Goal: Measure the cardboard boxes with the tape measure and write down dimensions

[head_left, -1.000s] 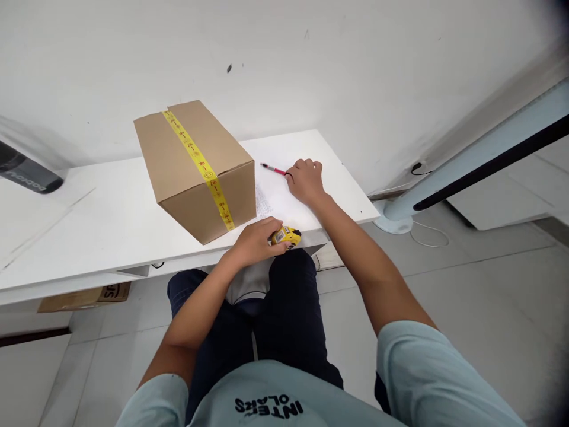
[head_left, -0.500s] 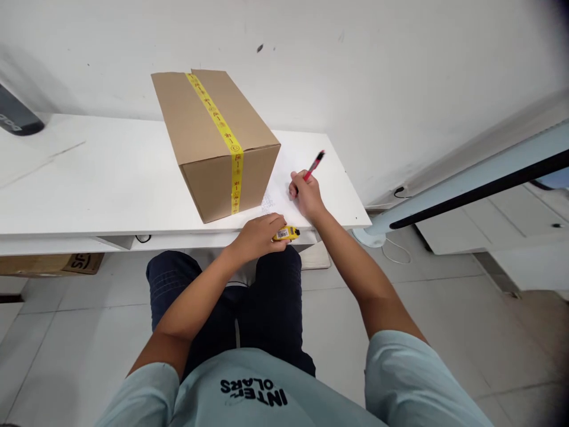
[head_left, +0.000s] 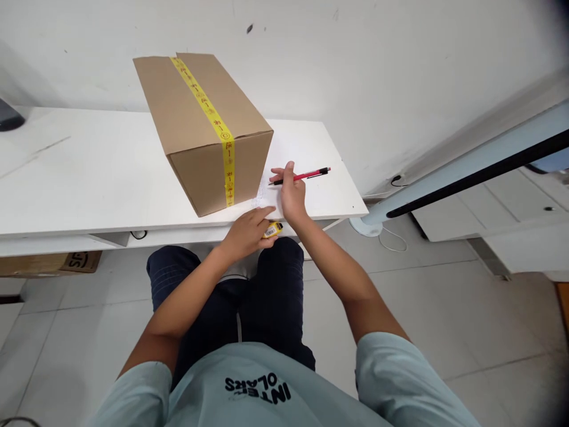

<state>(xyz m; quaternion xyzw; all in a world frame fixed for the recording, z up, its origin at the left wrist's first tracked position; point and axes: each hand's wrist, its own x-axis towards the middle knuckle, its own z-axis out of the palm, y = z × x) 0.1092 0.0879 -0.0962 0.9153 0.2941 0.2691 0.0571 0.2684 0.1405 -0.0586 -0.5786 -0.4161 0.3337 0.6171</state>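
A red-and-black pen (head_left: 306, 175) lies across the fingers of my right hand (head_left: 292, 198), its tip pointing left over a sheet of white paper (head_left: 260, 191) with small writing. Part of that paper is hidden by the cardboard box. At the front edge of the white desk, my left hand (head_left: 247, 233) is closed around a small yellow tape measure (head_left: 272, 230) with a barcode label. One left finger stretches towards the paper. The closed cardboard box (head_left: 213, 118), sealed with yellow printed tape, stands just left of the paper, touched by neither hand.
The white desk (head_left: 89, 178) runs along a wall, with a shelf space below. A dark object (head_left: 9, 117) sits at the far left. To the right rises a pale blue post (head_left: 444, 169) on a round base. Another carton (head_left: 53, 264) is under the desk.
The pen has swung from pointing up and away to lying nearly level, and my right hand has turned and shifted left. My left hand has moved slightly left with the tape measure. The view shifted a little.
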